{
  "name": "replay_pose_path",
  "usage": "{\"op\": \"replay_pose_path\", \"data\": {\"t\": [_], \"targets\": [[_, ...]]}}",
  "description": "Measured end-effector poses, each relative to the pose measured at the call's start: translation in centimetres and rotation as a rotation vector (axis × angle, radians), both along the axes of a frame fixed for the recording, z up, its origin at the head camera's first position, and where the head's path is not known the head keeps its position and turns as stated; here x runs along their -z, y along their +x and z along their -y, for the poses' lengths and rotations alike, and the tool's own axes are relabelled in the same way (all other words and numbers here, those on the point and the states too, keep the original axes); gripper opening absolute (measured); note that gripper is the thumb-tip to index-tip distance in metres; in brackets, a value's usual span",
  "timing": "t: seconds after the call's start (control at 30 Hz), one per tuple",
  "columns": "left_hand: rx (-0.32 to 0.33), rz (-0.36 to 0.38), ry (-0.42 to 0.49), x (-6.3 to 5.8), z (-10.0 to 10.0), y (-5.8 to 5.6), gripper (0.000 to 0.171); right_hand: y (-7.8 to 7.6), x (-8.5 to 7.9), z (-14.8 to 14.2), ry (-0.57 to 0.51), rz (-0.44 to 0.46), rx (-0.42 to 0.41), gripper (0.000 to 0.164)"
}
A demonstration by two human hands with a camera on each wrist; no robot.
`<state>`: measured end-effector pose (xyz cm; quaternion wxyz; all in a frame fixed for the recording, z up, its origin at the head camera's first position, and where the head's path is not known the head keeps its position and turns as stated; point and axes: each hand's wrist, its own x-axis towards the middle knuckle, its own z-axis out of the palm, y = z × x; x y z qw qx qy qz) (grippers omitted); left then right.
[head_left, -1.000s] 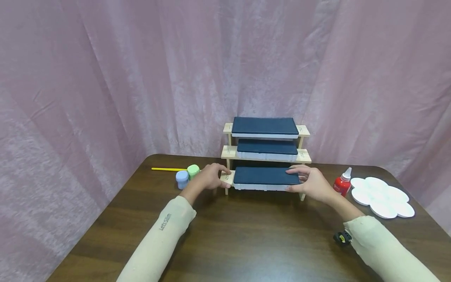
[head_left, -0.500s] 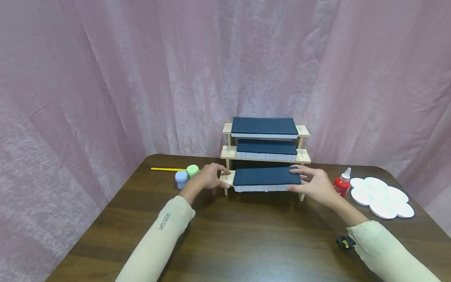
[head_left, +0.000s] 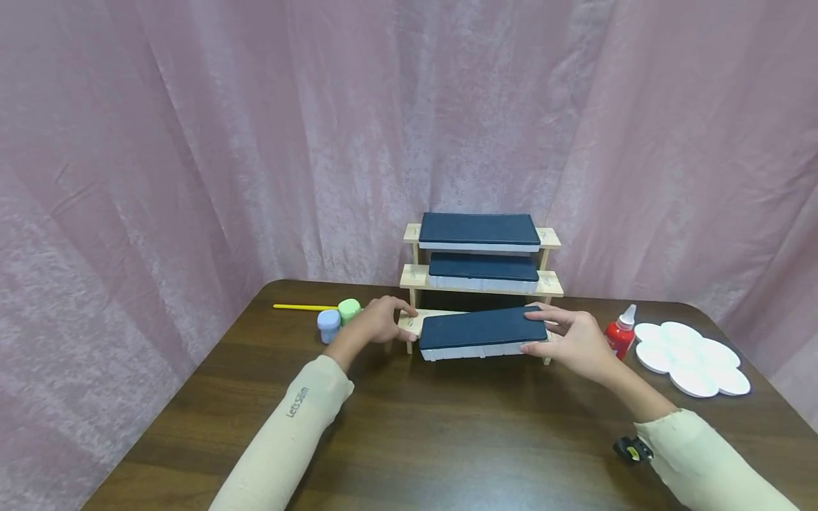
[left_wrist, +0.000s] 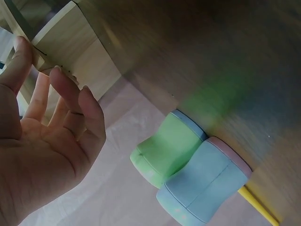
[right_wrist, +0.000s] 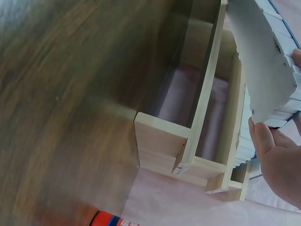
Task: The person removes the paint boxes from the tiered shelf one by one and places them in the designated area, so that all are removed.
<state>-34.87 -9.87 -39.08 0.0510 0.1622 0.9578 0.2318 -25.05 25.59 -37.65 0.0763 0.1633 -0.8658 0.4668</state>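
A three-tier wooden stand (head_left: 414, 275) stands near the back of the table. My left hand (head_left: 382, 321) grips the left end of its lowest shelf, thumb and fingers about the board's edge (left_wrist: 41, 61). My right hand (head_left: 578, 342) holds the right end of a long white box with a dark blue lid (head_left: 482, 329), thumb below and fingers on top. The box is tilted, turned slightly and off the bottom shelf, its pale underside showing in the right wrist view. A similar box (head_left: 483, 267) sits on the middle shelf, and another box (head_left: 479, 228) on the top.
Left of the stand are a blue jar (head_left: 329, 326), a green jar (head_left: 349, 310) and a yellow stick (head_left: 305, 307). A red bottle with a white nozzle (head_left: 620, 333) and a white flower-shaped palette (head_left: 693, 358) lie at the right. A pink curtain (head_left: 255, 142) hangs behind the table.
My right hand has drawn the lowest box off its shelf, towards me, its left end swinging forward and down. Part of the bare bottom shelf now shows. My left hand has stayed in place.
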Motion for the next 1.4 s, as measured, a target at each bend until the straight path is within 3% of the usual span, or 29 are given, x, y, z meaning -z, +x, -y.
{"op": "replay_pose_path", "data": {"t": [0.3, 0.83, 1.4], "targets": [[0.012, -0.005, 0.016, 0.1, 0.1, -0.1, 0.05, 0.8, 0.2, 0.6, -0.028, 0.001, -0.023, 0.054], [0.0, 0.007, 0.041, 0.2, 0.3, 0.0, 0.05, 1.8, 1.1, 0.9, 0.039, -0.032, -0.045, 0.051], [-0.021, 0.01, 0.015, 0.3, 0.0, -0.1, 0.049, 1.4, 2.4, 1.9, 0.02, -0.013, -0.072, 0.05]]}}
